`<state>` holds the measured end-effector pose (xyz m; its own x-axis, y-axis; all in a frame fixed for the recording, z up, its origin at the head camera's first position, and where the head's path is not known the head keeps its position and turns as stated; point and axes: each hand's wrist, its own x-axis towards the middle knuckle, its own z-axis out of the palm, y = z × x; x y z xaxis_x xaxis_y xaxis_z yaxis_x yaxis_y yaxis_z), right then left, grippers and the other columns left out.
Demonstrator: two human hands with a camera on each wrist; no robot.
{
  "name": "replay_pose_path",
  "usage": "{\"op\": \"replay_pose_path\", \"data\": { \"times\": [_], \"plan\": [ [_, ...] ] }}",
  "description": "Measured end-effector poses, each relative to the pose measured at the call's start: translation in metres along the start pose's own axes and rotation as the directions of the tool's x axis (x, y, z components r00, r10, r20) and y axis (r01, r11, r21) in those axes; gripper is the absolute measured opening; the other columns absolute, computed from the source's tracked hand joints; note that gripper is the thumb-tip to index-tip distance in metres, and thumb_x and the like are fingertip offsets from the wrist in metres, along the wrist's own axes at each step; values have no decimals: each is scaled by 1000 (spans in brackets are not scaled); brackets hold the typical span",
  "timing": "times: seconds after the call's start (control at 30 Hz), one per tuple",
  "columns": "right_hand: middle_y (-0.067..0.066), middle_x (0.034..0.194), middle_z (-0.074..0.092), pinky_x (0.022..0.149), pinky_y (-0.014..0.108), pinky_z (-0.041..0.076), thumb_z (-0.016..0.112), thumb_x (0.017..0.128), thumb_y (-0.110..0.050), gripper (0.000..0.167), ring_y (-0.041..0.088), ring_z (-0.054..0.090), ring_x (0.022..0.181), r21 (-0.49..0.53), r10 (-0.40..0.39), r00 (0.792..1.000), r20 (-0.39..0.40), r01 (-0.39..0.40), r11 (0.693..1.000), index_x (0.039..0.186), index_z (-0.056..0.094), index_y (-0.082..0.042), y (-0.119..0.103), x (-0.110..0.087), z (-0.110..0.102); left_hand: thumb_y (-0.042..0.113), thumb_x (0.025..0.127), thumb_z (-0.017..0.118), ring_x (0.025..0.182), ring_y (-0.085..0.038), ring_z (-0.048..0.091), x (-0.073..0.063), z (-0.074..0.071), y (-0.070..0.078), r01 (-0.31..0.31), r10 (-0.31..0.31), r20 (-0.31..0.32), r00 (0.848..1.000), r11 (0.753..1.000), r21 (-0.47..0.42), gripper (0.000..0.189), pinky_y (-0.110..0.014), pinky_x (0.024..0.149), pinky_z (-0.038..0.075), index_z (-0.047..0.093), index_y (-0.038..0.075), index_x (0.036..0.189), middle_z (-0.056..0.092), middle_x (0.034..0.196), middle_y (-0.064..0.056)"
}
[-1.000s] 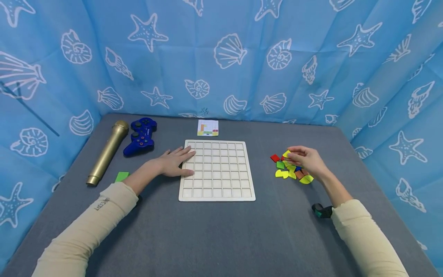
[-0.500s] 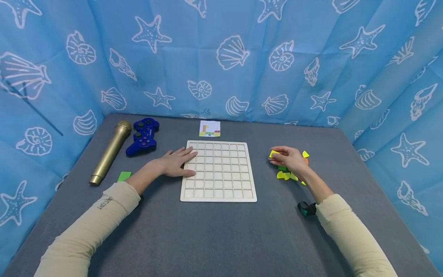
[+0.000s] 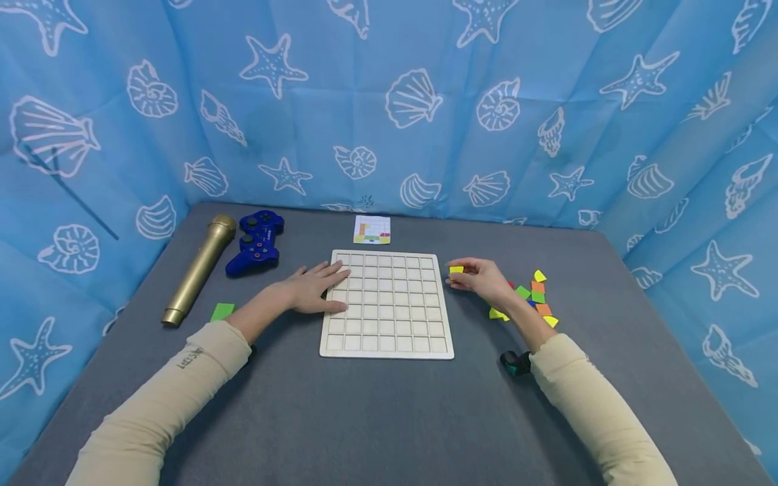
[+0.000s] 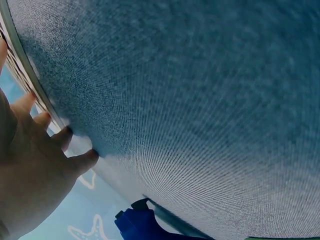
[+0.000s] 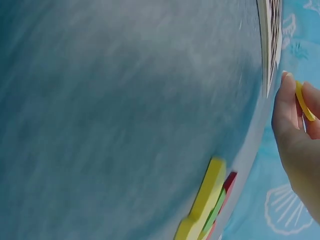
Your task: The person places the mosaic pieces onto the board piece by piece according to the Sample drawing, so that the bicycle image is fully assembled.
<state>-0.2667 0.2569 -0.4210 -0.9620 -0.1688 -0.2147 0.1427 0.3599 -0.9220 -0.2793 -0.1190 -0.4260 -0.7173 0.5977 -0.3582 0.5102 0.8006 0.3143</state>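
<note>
A white square grid board (image 3: 389, 304) lies mid-table, its cells bare where they show. My left hand (image 3: 308, 289) rests on the board's left edge with its fingers spread and straight. Just off the board's right edge, my right hand (image 3: 480, 278) pinches a small yellow tile (image 3: 456, 270) between thumb and fingers. The right wrist view shows that yellow tile (image 5: 304, 101) edge-on in the pinch. Behind the right hand lies a loose group of colored tiles (image 3: 537, 297) in yellow, orange, green, red and blue; the forearm hides part of it.
Behind the board lies a small printed card (image 3: 372, 229) with a colored grid pattern. At the left are a gold microphone (image 3: 200, 270), a blue game controller (image 3: 256, 243) and a green piece (image 3: 222, 311) beside the left forearm. A blue shell-print curtain (image 3: 389, 108) hangs around the table.
My right hand has moved left from the tile group towards the board, carrying the yellow tile. More of the group shows now. The left hand has stayed on the board.
</note>
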Motion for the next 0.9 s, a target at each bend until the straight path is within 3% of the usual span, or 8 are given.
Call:
{"op": "replay_pose_path", "data": {
  "times": [0.2, 0.73, 0.9],
  "plan": [
    [25, 107, 63, 81, 36, 53, 62, 94, -6, 43, 27, 66, 92, -45, -41, 998, 49, 43, 998, 132, 46, 5, -5, 7, 16, 66, 90, 44, 144, -30, 0, 0, -1, 1, 10, -10, 5, 1000, 1000, 15, 86, -61, 108, 3, 8, 23, 155, -1, 159, -3],
    [14, 97, 67, 70, 33, 53, 66, 91, -8, 33, 26, 64, 80, -201, -114, 983, 146, 142, 969, 121, 61, 3, -27, 22, 57, 70, 89, 41, 144, -28, -1, 3, 4, 0, 30, -30, -2, 1000, 999, 40, 87, -59, 109, 4, 6, 25, 155, -3, 159, 0],
    [14, 92, 63, 65, 33, 50, 67, 90, -8, 30, 28, 61, 73, -211, -103, 982, 156, 135, 968, 118, 65, 2, -38, 26, 71, 70, 89, 41, 144, -28, -1, 3, 3, -1, 29, -30, 2, 1000, 999, 39, 87, -59, 109, 4, 6, 25, 155, -3, 159, 0]
  ]
}}
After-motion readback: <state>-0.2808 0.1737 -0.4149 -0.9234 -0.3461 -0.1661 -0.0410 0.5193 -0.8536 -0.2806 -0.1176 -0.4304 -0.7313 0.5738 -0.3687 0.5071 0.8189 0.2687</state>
